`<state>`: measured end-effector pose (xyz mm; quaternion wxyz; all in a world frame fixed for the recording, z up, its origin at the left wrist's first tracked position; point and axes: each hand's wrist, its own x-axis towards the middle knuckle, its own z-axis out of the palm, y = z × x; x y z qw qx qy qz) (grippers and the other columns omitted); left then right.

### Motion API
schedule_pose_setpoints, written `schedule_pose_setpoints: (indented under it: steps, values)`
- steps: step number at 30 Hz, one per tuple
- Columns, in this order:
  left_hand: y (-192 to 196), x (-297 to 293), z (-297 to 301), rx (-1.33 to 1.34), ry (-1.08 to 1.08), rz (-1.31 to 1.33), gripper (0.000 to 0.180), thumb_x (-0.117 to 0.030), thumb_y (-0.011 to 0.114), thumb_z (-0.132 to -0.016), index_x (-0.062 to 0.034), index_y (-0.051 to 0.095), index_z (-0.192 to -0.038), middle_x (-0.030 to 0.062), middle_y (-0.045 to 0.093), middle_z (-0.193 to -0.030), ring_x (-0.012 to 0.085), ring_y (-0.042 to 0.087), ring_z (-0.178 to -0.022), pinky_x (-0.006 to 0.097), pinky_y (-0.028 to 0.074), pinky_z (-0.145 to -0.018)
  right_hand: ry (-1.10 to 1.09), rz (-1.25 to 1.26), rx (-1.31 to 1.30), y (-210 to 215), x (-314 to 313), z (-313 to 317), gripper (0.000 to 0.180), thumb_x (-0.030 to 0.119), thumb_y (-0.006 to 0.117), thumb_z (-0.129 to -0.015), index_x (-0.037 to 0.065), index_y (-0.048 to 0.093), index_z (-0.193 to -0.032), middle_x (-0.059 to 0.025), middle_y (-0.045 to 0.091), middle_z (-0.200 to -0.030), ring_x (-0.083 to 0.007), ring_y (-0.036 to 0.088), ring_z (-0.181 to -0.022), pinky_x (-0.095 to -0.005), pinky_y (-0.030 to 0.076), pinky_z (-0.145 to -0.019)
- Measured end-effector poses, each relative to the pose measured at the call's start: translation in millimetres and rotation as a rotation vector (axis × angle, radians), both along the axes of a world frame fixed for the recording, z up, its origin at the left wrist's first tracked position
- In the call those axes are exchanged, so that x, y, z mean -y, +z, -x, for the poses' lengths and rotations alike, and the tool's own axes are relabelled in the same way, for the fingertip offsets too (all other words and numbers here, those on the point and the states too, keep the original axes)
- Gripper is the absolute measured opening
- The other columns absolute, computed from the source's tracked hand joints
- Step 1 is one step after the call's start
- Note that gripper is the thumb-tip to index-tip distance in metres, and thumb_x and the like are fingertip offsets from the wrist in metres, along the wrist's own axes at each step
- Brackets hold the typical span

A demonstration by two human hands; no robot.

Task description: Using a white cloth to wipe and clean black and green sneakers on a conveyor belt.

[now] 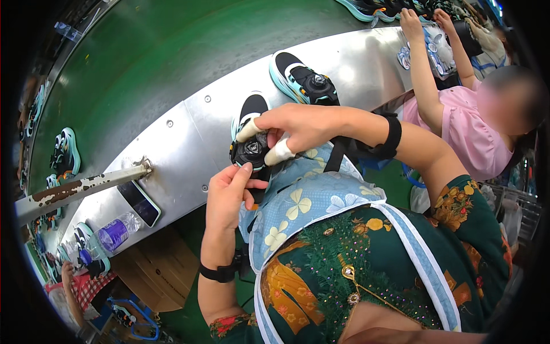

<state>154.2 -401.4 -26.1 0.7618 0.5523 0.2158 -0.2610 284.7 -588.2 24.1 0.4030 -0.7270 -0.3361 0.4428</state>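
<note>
Black-and-teal shoe [253, 110] is over the metal ledge [183, 137], at 11 o'clock from my view's centre, its long axis running roughly from 12, where the toe points, to 6. Around its black dial [252, 148] I see the right hand [309, 123], the nearer one, with a white-covered finger at 10 and thumb at 4, spread partly apart, while the thumb of the left hand [226, 192] sits at 6 over curled fingers; whether either hand is gripping the shoe or only touching it, I cannot tell
</note>
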Motion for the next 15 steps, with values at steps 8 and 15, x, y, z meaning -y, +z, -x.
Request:
schedule_pose_setpoints:
  steps: [8, 15]
  values:
    - [-1, 16, 9, -0.004, 0.109, 0.076, 0.023, -0.018, 0.051, -0.098, 0.0031, 0.061, -0.096, 0.0194, 0.07, -0.086, 0.0078, 0.047, -0.041, 0.02, 0.038, -0.042, -0.033, 0.001, 0.8, -25, -10, 26, 0.035, 0.017, 0.07, -0.079, 0.009, 0.062, -0.112, -0.0125, 0.055, -0.08, -0.0313, 0.059, -0.081, -0.0394, 0.048, -0.07]
    - [-4, 26, 20, -0.036, 0.178, 0.143, 0.026, -0.02, 0.049, -0.099, 0.0039, 0.06, -0.105, 0.0198, 0.069, -0.088, 0.0085, 0.048, -0.043, 0.02, 0.039, -0.043, -0.01, -0.008, 0.63, -28, -14, 31, 0.037, 0.023, 0.071, -0.079, 0.008, 0.061, -0.111, -0.0155, 0.056, -0.087, -0.0336, 0.058, -0.084, -0.0418, 0.045, -0.072]
